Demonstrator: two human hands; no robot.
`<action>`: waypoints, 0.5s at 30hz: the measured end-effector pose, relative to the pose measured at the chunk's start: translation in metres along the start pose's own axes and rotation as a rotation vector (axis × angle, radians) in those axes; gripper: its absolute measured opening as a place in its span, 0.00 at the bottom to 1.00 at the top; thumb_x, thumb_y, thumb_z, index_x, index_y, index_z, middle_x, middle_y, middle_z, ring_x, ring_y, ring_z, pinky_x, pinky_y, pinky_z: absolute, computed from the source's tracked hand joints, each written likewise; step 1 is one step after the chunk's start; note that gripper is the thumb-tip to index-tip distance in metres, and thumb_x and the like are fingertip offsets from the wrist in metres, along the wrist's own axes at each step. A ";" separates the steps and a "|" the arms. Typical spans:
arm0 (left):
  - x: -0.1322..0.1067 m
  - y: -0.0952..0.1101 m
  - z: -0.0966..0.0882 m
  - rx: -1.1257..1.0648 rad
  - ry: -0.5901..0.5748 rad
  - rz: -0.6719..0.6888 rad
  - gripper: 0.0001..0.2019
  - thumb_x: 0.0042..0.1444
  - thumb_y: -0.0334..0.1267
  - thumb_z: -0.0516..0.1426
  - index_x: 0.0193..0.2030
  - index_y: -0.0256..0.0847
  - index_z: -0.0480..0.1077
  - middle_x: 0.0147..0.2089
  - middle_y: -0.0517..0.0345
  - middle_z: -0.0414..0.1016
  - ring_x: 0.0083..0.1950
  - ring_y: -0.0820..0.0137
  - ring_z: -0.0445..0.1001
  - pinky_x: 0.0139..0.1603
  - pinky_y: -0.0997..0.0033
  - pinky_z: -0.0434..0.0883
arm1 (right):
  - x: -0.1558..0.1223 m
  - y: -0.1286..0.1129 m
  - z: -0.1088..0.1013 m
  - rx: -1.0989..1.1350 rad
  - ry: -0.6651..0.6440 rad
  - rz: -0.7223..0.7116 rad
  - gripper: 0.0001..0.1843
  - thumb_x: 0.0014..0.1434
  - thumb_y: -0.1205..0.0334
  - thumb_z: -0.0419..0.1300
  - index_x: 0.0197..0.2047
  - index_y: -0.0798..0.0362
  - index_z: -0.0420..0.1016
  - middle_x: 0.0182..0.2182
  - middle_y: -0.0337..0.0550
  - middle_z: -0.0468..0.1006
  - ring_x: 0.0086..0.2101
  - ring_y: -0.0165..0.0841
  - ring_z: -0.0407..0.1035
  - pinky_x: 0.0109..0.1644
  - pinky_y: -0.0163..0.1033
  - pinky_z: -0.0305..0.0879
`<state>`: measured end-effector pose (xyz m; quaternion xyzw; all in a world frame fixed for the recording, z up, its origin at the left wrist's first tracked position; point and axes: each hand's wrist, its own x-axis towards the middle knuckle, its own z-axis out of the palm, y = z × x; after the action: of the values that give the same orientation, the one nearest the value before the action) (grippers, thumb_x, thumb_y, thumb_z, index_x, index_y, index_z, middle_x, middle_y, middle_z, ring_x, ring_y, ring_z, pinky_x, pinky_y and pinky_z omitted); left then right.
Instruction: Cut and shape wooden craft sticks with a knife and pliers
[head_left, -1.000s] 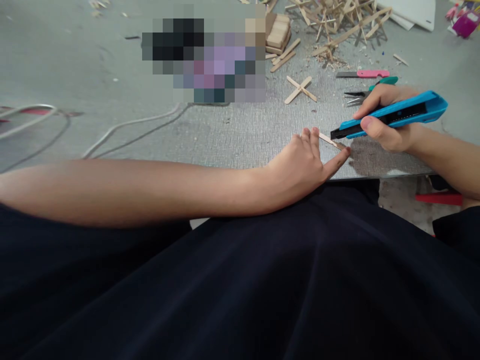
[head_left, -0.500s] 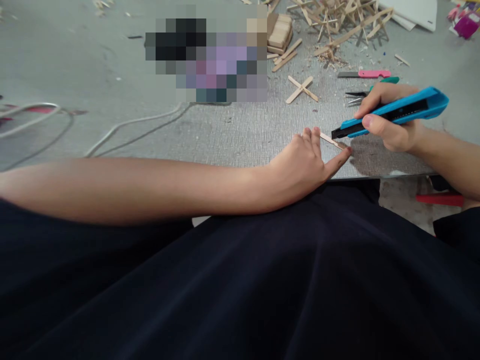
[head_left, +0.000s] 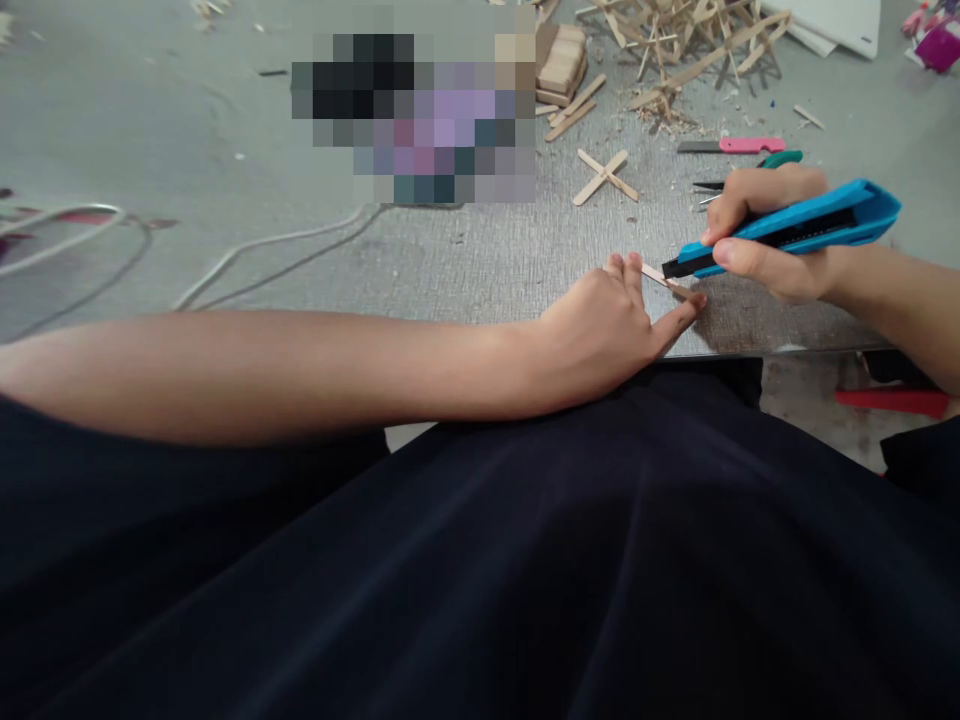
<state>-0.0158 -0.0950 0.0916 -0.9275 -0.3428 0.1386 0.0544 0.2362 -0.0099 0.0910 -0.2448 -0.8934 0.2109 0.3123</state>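
Note:
My left hand (head_left: 611,325) reaches across my lap and pins a thin wooden craft stick (head_left: 663,279) flat on the grey mat (head_left: 495,265), fingers at its far end and thumb at its near end. My right hand (head_left: 772,255) is closed round a blue utility knife (head_left: 795,228). The knife's black tip rests on or just above the stick, close to my left thumb. Whether the blade touches the wood I cannot make out.
Two sticks glued as a cross (head_left: 605,177) lie behind. A pink-handled cutter (head_left: 731,146) and green-handled tweezers (head_left: 750,170) sit by my right hand. Farther back are a stick pile (head_left: 682,40) and wooden blocks (head_left: 561,68). White cables (head_left: 247,250) run at left. The mat's edge is near my lap.
My right hand and the knife have shifted slightly left and down toward the stick. My left hand has stayed pressed on the stick.

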 end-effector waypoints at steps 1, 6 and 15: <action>0.000 0.000 0.000 -0.021 0.014 -0.001 0.37 0.82 0.30 0.49 0.94 0.49 0.51 0.86 0.15 0.63 0.82 0.29 0.77 0.64 0.37 0.82 | 0.001 0.002 -0.001 0.005 0.015 0.018 0.24 0.71 0.30 0.65 0.37 0.41 0.78 0.34 0.40 0.84 0.30 0.39 0.76 0.34 0.49 0.74; -0.001 -0.003 0.006 -0.020 0.034 0.008 0.37 0.82 0.32 0.49 0.94 0.48 0.50 0.86 0.15 0.63 0.81 0.31 0.78 0.63 0.39 0.81 | 0.003 0.004 0.001 0.014 0.020 -0.059 0.23 0.71 0.34 0.67 0.36 0.43 0.77 0.32 0.37 0.81 0.29 0.35 0.74 0.33 0.46 0.70; 0.000 -0.003 0.008 0.074 0.012 0.030 0.39 0.80 0.29 0.50 0.94 0.47 0.48 0.84 0.10 0.64 0.81 0.27 0.77 0.60 0.42 0.82 | -0.008 0.003 0.024 -0.011 0.193 -0.028 0.18 0.62 0.44 0.73 0.33 0.42 0.72 0.26 0.34 0.76 0.23 0.33 0.64 0.32 0.46 0.64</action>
<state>-0.0195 -0.0925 0.0848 -0.9308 -0.3230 0.1463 0.0886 0.2267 -0.0170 0.0683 -0.2530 -0.8636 0.1771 0.3986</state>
